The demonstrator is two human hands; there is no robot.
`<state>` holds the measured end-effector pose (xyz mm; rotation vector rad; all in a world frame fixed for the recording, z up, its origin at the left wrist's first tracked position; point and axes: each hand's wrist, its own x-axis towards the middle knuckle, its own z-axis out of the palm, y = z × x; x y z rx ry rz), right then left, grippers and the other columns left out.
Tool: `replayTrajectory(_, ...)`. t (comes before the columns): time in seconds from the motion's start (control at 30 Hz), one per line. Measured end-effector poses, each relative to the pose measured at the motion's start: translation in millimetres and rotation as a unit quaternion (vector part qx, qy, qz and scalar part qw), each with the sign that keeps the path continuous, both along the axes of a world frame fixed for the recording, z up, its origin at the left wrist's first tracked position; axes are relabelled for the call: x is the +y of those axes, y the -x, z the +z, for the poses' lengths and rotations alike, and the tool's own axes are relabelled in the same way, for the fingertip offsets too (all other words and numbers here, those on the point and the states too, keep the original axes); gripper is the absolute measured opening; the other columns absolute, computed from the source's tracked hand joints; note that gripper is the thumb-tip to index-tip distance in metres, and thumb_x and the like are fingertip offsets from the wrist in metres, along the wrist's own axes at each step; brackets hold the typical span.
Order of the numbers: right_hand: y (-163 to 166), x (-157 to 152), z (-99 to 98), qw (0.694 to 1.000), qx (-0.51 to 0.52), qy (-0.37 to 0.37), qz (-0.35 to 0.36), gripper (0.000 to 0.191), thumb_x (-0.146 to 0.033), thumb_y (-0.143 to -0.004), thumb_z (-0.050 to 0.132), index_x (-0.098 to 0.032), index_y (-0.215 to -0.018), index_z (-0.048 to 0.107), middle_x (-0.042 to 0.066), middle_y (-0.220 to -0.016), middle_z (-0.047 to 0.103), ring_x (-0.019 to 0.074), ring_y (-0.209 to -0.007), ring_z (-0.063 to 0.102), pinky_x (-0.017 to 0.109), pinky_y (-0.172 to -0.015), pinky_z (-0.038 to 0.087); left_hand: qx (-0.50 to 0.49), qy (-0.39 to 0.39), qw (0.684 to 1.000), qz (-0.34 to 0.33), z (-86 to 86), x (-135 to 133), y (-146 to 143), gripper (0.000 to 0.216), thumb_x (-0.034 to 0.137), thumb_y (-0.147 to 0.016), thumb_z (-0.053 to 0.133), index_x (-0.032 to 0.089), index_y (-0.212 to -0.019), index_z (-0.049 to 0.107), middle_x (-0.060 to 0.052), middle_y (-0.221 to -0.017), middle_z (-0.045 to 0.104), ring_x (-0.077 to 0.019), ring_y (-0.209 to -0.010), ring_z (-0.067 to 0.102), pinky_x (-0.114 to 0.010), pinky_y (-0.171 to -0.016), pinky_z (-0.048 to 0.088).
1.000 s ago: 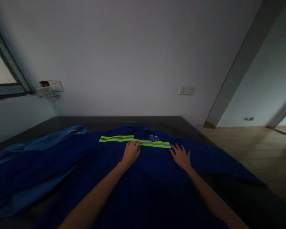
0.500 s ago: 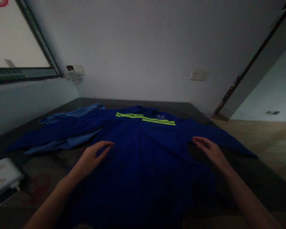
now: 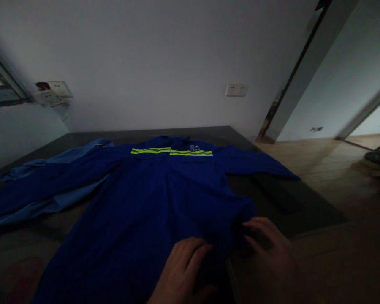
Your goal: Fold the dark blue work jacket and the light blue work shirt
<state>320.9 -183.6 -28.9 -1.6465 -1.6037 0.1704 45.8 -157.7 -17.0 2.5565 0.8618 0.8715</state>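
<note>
A dark blue work garment (image 3: 139, 190) with a collar, long sleeves, yellow-green striped bands and a white chest print lies spread on the dark table. My left hand (image 3: 183, 270) is over its lower right part, fingers bent and thumb apart, the fingertips at the cloth. Just off the garment's right edge, my right hand (image 3: 269, 245) has its thumb and fingers apart, with the fingertips close to the rumpled cloth. In the dim light I cannot tell whether they touch it. Under the left sleeve, a lighter blue garment (image 3: 63, 200) sticks out.
The dark tabletop (image 3: 316, 215) ends on the right above a wooden floor (image 3: 319, 169). A dark flat oblong thing (image 3: 277, 194) lies below the right sleeve. Wall sockets (image 3: 237, 90) are on the wall behind, and more sockets (image 3: 58, 89) sit at the left corner.
My view has turned right. Both hands have come down nearer to me; the left moved right across the garment, closer to the right hand. The white box at left is out of view.
</note>
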Motion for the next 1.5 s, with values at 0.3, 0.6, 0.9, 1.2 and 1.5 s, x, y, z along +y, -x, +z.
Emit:
replayTrajectory(0.3, 25.1, 29.3, -14.1, 0.981, -0.155, 0.097, -0.066, 0.046, -0.037, -0.077, 0.065, -0.018, -0.117, 0.054, 0.012, -0.112, 0.06, 0.0308, -0.101, 0.055, 0.045, -0.083, 0.048, -0.03, 0.192, 0.974, 0.118, 4.2, 24.4, -10.7, 0.033, 0.001, -0.068, 0.038, 0.021, -0.091, 0.051, -0.001, -0.087, 0.064, -0.016, -0.079, 0.062, -0.026, -0.072, 0.047)
replayTrajectory(0.6, 61.4, 36.0, 2.3, 0.945, -0.232, 0.173, -0.151, 0.053, -0.051, -0.071, 0.067, -0.021, -0.113, 0.056, 0.015, -0.111, 0.059, 0.0381, -0.101, 0.054, 0.048, -0.071, 0.045, -0.182, 0.28, 0.934, 0.128, 51.7, 53.7, -11.3, 0.019, 0.017, -0.08, 0.041, 0.021, -0.097, 0.048, 0.001, -0.08, 0.063, -0.0136, -0.072, 0.061, -0.022, -0.064, 0.045)
replayTrajectory(0.9, 48.6, 26.6, 8.3, 0.969, -0.168, 0.159, -0.09, 0.047, -0.007, -0.07, 0.049, -0.021, -0.116, 0.049, 0.01, -0.102, 0.063, 0.0272, -0.093, 0.062, 0.037, -0.072, 0.048, -0.195, 0.273, 0.932, 0.137, 62.1, 52.5, -10.0, 0.032, 0.017, -0.083, 0.04, 0.02, -0.112, 0.052, -0.002, -0.088, 0.065, -0.0146, -0.079, 0.063, -0.025, -0.069, 0.047)
replayTrajectory(1.2, 39.2, -23.7, -4.9, 0.992, -0.093, 0.056, -0.064, 0.065, -0.015, -0.077, 0.047, -0.028, -0.138, 0.033, 0.009, -0.122, 0.055, 0.0278, -0.111, 0.055, 0.045, -0.088, 0.047, -0.164, 0.221, 0.955, 0.106, 62.0, 51.1, -8.2, 0.038, 0.013, -0.079, 0.037, 0.019, -0.112, 0.056, -0.005, -0.104, 0.066, -0.018, -0.092, 0.063, -0.027, -0.076, 0.049)
replayTrajectory(1.5, 83.5, 22.0, -11.5, 0.971, -0.177, 0.014, -0.16, 0.047, -0.038, -0.083, 0.057, -0.023, -0.125, 0.046, 0.015, -0.122, 0.053, 0.0343, -0.108, 0.051, 0.05, -0.083, 0.043, -0.128, 0.19, 0.973, 0.028, 52.4, 24.8, -23.8, 0.049, 0.007, -0.068, 0.043, 0.022, -0.113, 0.056, -0.006, -0.108, 0.066, -0.0207, -0.097, 0.062, -0.032, -0.084, 0.05)
